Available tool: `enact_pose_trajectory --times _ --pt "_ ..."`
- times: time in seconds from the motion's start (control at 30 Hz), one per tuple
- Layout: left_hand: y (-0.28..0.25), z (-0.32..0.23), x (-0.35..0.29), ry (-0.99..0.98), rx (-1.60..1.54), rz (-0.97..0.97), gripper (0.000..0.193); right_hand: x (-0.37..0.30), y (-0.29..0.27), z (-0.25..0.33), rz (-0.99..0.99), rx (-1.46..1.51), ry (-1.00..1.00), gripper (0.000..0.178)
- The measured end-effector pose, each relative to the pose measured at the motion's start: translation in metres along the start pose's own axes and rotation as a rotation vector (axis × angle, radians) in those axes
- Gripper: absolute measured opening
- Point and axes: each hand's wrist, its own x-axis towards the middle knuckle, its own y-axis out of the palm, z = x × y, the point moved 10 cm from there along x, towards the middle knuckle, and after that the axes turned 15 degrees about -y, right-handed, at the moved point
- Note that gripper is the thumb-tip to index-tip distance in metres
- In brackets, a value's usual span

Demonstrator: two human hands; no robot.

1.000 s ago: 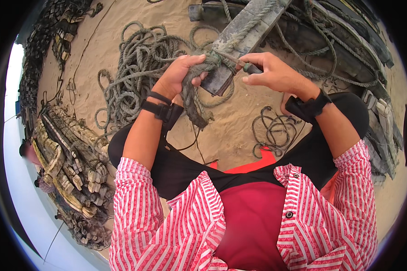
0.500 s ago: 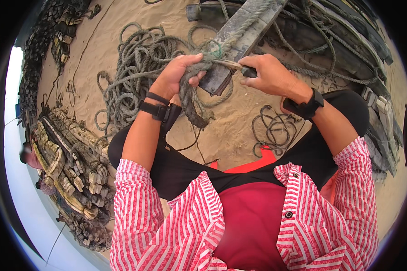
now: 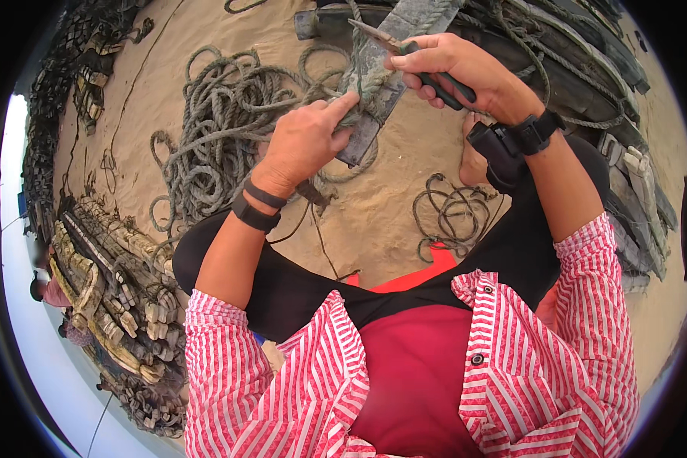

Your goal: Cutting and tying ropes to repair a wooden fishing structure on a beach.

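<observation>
My right hand [image 3: 462,69] is wrapped round the dark handles of a pair of scissors [image 3: 376,36], whose pointed metal blades aim up and left over a grey plank [image 3: 361,143]. Grey-green rope [image 3: 370,90] lies bunched across this plank near its lower end. My left hand [image 3: 307,137] grips the rope from the left, back of the hand up, index finger stretched along it and thumb below. Its other fingers are partly hidden. The blades are above the rope, apart from my left fingertips.
A large heap of loose rope [image 3: 221,122] lies on sand to the left. Thin dark cord [image 3: 454,217] is coiled nearer me. Long dark beams with rope [image 3: 580,69] lie at right; bundled floats and netting [image 3: 107,290] at left. People [image 3: 53,292] are at the far left edge.
The scissors have risen from the rope, and their blades now point up and left. My left hand has turned back-up and its index finger now reaches onto the rope.
</observation>
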Motion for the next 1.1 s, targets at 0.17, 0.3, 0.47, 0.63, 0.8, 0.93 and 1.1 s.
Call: enact_pose_trajectory --times 0.17,0.3,0.47,0.63,0.8,0.93,1.1 --pt "0.002 0.028 0.008 -0.223 0.261 0.005 0.066 -0.007 0.034 0.016 0.166 0.285 0.048 0.034" --pt "-0.015 0.03 0.011 -0.184 0.247 -0.196 0.055 -0.013 0.066 0.033 0.325 0.524 0.028 0.039" --pt "-0.023 0.035 0.015 -0.278 0.12 -0.132 0.054 -0.017 0.086 0.037 0.44 0.805 0.004 0.042" --pt "-0.01 0.069 0.025 -0.406 -0.515 0.058 0.035 0.002 0.053 0.034 0.319 -0.399 -0.187 0.045" --pt "0.01 0.084 0.018 -0.652 -1.152 0.309 0.017 0.008 0.013 0.013 0.106 -0.936 -0.339 0.055" --pt "0.014 0.083 0.017 -0.702 -1.156 0.334 0.018 0.003 0.034 0.003 0.235 -0.933 -0.263 0.061" --pt "0.014 0.076 0.019 -0.7 -1.145 0.306 0.023 0.001 0.043 -0.013 0.245 -0.943 -0.232 0.057"
